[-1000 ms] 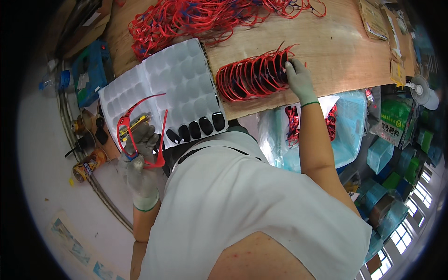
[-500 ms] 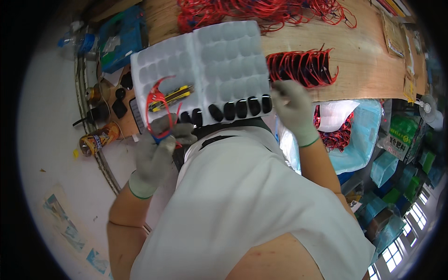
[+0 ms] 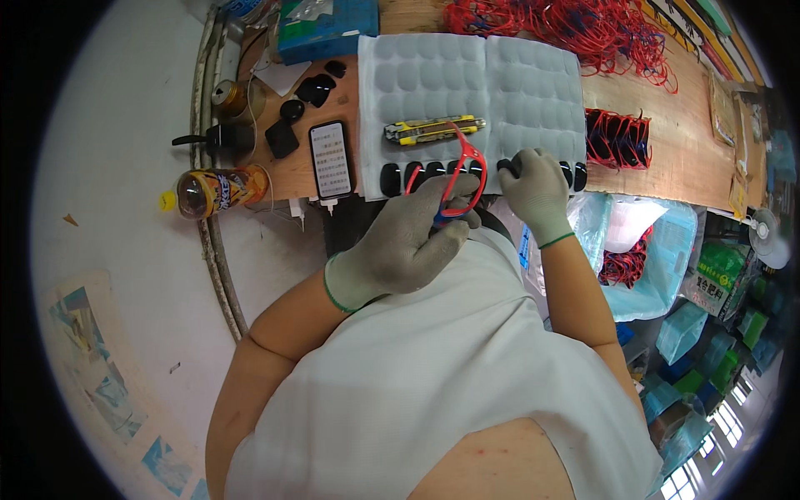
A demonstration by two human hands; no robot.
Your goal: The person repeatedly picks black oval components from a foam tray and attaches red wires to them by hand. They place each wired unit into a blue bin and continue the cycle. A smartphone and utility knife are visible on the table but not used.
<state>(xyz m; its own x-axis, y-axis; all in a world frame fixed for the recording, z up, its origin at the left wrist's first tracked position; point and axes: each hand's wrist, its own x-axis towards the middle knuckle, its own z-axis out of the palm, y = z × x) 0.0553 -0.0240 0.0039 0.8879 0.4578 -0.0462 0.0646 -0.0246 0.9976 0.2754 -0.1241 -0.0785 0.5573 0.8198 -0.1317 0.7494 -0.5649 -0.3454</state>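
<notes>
Table (image 3: 692, 171), wood, light brown. On it: white dimpled pad (image 3: 533, 92) in two halves, along near edge. Tangled pile of red frames (image 3: 587, 37) behind pad, toward right. Upright row of red glasses (image 3: 618, 140), dark lenses, just right of pad. Blue box (image 3: 327, 33) at pad's far left corner. Phone (image 3: 333, 160) left of pad, screen up, lit. Small black square (image 3: 282, 140) left of phone. Flat cardboard (image 3: 721, 108), far right.

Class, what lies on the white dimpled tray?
A yellow utility knife and dark lenses in a row along the near edge of the tray. The left hand, red glasses frame and right hand cover parts of the row; its full count is hidden.
</notes>
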